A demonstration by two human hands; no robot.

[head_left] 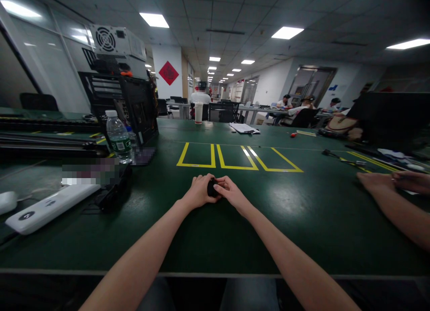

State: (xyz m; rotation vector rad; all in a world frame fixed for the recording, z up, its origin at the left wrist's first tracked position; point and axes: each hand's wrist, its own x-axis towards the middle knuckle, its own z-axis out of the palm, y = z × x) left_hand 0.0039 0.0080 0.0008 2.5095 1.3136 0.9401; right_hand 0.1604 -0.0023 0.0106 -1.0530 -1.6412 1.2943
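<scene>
Close in front of me, my left hand [200, 191] curls around a small dark, rounded object [212, 188], its thumb underneath and fingers over the top. From the other side, my right hand [231, 193] has its fingertips pinched against the same object. Fingers cover much of it, so its exact kind is unclear. Both hands rest low over the green tabletop [215, 239], just on my side of the yellow tape outlines [237, 168].
On the left are a water bottle [119, 138], a white power strip [50, 209] and an open computer case [139, 105]. A clipboard [244, 128] and white cup [199, 113] lie farther back. Another person's hands [379, 182] are at the right, near cables [342, 158].
</scene>
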